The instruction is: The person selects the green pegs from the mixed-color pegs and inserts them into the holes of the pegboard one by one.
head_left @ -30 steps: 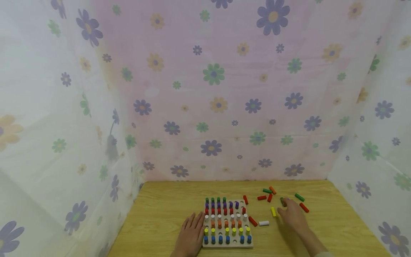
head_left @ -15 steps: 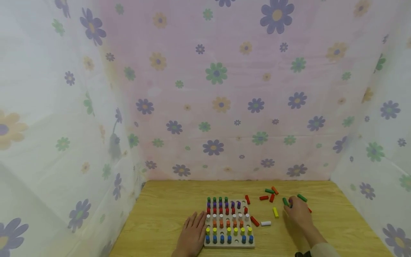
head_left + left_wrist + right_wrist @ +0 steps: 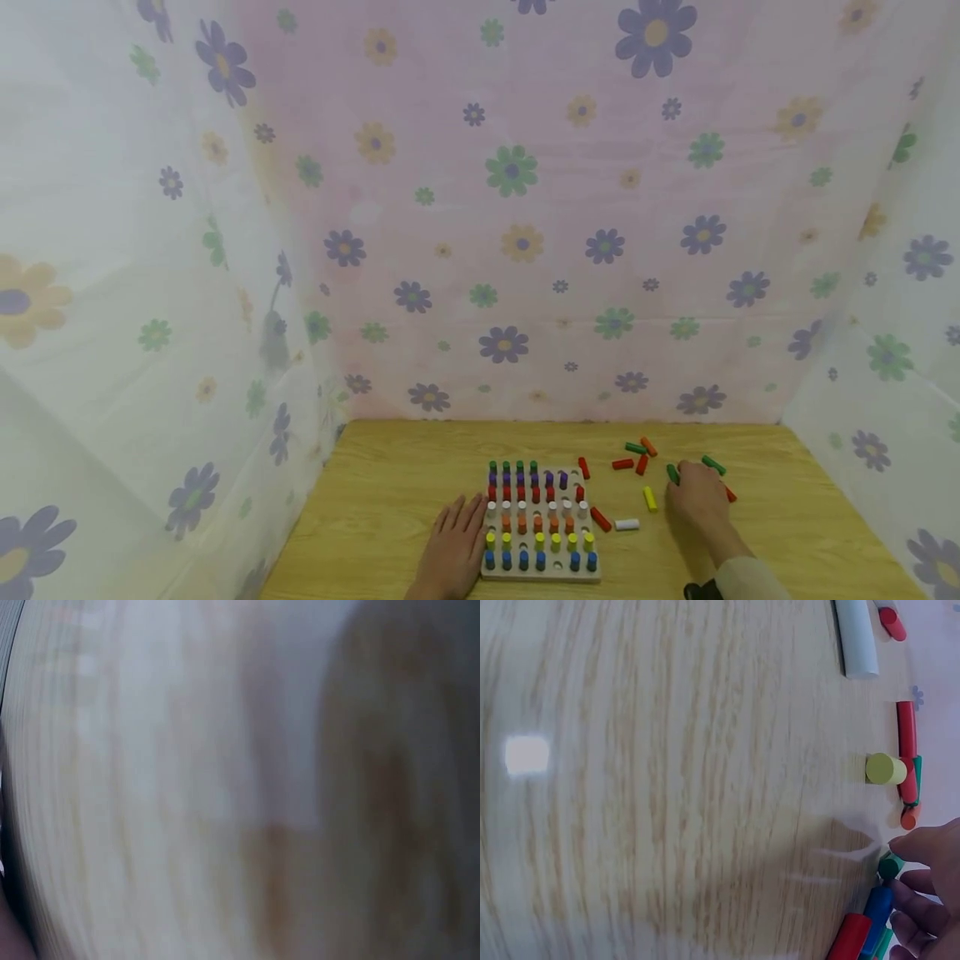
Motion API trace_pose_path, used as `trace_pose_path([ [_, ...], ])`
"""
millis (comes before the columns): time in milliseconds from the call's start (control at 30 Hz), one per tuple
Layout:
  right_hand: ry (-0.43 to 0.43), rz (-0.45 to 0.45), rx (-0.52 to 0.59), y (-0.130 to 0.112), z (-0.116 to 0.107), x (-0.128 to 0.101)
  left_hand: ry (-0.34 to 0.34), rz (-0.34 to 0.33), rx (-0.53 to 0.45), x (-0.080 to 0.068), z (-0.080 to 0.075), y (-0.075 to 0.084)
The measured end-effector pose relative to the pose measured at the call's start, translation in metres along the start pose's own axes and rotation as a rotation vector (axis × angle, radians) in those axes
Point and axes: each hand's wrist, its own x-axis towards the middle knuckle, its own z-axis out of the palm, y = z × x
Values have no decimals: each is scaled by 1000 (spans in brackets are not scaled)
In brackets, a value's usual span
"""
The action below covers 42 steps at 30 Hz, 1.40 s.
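Note:
My left hand [image 3: 453,546] lies flat, fingers extended, along the left edge of a pegboard [image 3: 542,575] filled with rows of coloured pegs. My right hand [image 3: 699,496] reaches down among loose pegs on the table. In the right wrist view its thumb is by a green peg [image 3: 889,866], while its fingertips are right at a blue peg [image 3: 877,911]. Thumb and fingers stand apart there. A red peg [image 3: 849,937] lies alongside the blue one. The head view hides the blue peg under the hand. The left wrist view is a blur of pale wood-toned surface.
Between board and right hand lie a yellow peg [image 3: 650,500], a white peg [image 3: 627,525] and a red peg [image 3: 601,518]. Farther back are more loose pegs, including an orange peg [image 3: 648,447]. Flowered cloth walls [image 3: 502,400] enclose the wooden table [image 3: 390,467].
My right hand has shifted right from beside the yellow peg, over the spot between the green and red pegs. The head view has turned slightly left. My left hand stays against the board.

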Motion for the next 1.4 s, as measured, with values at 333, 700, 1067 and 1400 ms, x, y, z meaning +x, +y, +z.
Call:
trace_pose_path([
  [333, 27, 21, -10, 6, 3, -2, 4, 11, 16, 0, 2, 2],
  [700, 30, 40, -37, 2, 2, -5, 19, 1, 16, 0, 8, 2],
  [1067, 25, 49, -29, 6, 5, -6, 15, -11, 5, 1, 7, 4],
  [1400, 116, 28, 88, 1, 4, -9, 27, -6, 5, -1, 4, 0],
])
